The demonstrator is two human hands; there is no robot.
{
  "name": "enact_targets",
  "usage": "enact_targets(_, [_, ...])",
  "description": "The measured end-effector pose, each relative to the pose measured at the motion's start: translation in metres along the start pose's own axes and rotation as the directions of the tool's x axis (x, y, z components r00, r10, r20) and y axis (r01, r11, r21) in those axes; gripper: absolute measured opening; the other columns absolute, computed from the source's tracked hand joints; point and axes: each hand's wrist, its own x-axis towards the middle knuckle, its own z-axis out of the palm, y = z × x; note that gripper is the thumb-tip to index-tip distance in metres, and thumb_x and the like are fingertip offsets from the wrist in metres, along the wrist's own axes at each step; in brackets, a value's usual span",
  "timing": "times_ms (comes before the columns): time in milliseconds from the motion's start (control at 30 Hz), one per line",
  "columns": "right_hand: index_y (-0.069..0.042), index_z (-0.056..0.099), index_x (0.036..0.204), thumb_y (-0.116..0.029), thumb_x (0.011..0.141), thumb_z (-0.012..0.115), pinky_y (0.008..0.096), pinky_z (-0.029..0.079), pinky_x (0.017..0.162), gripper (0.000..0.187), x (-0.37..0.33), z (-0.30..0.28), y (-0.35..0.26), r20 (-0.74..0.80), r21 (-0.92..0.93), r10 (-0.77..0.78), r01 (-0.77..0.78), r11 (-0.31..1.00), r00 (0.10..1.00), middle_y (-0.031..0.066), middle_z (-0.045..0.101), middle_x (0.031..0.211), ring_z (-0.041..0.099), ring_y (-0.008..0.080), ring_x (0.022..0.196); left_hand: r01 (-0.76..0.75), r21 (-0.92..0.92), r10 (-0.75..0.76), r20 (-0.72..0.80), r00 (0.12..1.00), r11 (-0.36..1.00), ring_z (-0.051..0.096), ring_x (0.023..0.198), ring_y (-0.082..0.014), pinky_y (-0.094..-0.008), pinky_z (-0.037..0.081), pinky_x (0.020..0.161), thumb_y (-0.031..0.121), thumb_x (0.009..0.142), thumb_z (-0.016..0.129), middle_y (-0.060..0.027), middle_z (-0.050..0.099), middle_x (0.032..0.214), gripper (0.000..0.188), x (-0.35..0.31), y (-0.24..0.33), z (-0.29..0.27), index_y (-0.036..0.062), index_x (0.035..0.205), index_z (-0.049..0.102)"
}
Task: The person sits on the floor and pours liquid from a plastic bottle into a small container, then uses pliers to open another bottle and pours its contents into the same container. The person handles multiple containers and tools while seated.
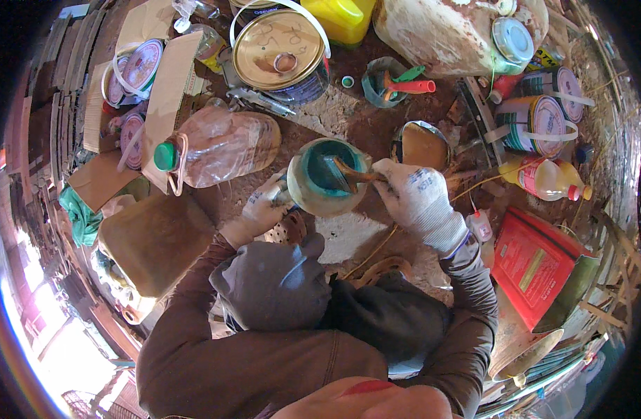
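L hand (265,203): gripping pot (312,201) at L side; slack hold could tip it.
R hand (416,197): closed on brush (354,175) handle.
Pot: btwn your hands.
Brush: in pot; overloading might drip teal paint (315,165).

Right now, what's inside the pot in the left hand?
Teal paint shows inside the pot, with the brush reaching in. Paint and brush cover the bottom, so it can't be seen.
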Motion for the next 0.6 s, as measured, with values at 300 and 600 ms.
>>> enact_targets(300, [-0.007, 0.061, 0.098, -0.011, 0.081, 0.069, 0.0422, 0.051, 0.059, 0.02, -0.005, -0.006, -0.014, -0.132, -0.12, -0.192, 0.177, 0.977, 0.972, 0.0113, 0.064, 0.078, 0.065, 0.0333, 0.07, 0.27, 0.195, -0.296, 0.118, 0.948, 0.943, 0.058, 0.112, -0.0284, -0.0383, 0.046, 0.096, 0.037, 0.093, 0.063, -0.0132, 0.059, 0.123, 0.043, -0.01, 0.031, -0.022, 0.0062, 0.123, 0.058])
enact_targets(600, [-0.005, 0.063, 0.101, -0.008, 0.086, 0.066, 0.0363, 0.053, 0.068, 0.016, -0.014, -0.06, -0.006, -0.225, 0.24, 0.032, 0.023, 0.97, 0.974, 0.0146, 0.068, 0.09, 0.068, 0.0334, 0.083, 0.017, 0.162, 0.023, -0.245, 0.969, 0.987, 0.069, 0.08, -0.0203, -0.0299, 0.054, 0.068, 0.015, 0.086, 0.073, -0.0124, 0.068, 0.095, 0.029, -0.005, 0.168, -0.077, 0.0034, 0.11, 0.064])
